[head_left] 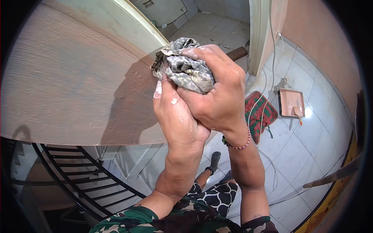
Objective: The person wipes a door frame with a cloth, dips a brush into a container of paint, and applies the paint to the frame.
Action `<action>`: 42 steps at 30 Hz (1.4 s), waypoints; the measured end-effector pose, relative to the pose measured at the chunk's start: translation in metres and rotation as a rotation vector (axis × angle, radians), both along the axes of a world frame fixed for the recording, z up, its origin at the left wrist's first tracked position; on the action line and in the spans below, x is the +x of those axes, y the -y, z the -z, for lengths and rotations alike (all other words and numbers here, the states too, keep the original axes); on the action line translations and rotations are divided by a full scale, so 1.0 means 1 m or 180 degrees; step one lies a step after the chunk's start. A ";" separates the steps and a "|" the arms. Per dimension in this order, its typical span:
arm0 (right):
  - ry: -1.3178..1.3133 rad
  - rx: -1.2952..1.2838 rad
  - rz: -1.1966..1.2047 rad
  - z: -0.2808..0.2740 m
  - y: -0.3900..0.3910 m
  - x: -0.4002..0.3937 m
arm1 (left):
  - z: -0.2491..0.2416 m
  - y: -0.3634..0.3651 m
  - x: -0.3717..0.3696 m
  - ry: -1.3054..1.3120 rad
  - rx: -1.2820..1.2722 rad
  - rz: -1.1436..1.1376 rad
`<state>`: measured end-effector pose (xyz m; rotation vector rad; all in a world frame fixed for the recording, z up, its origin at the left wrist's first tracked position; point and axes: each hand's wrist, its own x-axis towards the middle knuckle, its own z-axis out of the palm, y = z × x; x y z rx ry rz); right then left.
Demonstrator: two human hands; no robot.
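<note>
A crumpled grey patterned rag (pixel 190 73) is squeezed between my two hands, held up in front of me. My left hand (pixel 175 108) grips it from below and the left, with white paint spots on the thumb and wrist. Wrapped over its right side is my right hand (pixel 217 89), its fingers curled round the cloth and a braided bracelet on the wrist. Part of the rag and several fingertips are hidden inside the grip. Behind the rag, to the left, stands a pinkish painted wall panel (pixel 77 77) with brush streaks.
On the white tiled floor (pixel 295 151) lie a paint tray (pixel 291 103) with a brush (pixel 297 112) and a red-green checked bag (pixel 260 114). A cable (pixel 272 54) hangs down beside the door frame (pixel 258 39). Black metal railings (pixel 89 174) stand lower left; a wooden pole (pixel 330 176) juts in from the right.
</note>
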<state>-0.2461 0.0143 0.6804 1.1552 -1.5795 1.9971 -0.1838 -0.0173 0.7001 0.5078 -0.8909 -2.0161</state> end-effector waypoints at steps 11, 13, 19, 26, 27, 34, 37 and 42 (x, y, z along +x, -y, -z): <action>-0.0107 -0.0061 -0.0097 -0.055 -0.008 0.004 | -0.055 -0.010 0.003 -0.0255 -0.0018 0.0025; -0.0130 -0.0082 -0.0108 -0.065 -0.006 0.002 | -0.063 -0.008 0.003 -0.0260 -0.0042 0.0013; -0.0203 -0.0094 -0.0023 -0.091 -0.002 0.001 | -0.088 -0.002 0.000 -0.0354 -0.0082 0.0085; -0.0256 -0.0045 0.0040 -0.113 0.000 -0.001 | -0.113 -0.004 -0.002 -0.0413 -0.0085 0.0043; -0.0269 -0.0050 0.0038 -0.118 0.000 0.000 | -0.116 -0.001 -0.002 -0.0426 -0.0090 0.0041; -0.0480 -0.0145 0.0202 -0.150 0.004 0.006 | -0.143 0.007 0.000 -0.0738 -0.0379 0.0171; -0.0563 -0.0219 0.0281 -0.163 0.006 0.005 | -0.153 0.012 0.000 -0.0850 -0.0519 0.0299; -0.0560 -0.0222 0.0296 -0.174 0.008 0.006 | -0.167 0.010 0.001 -0.0854 -0.0425 0.0256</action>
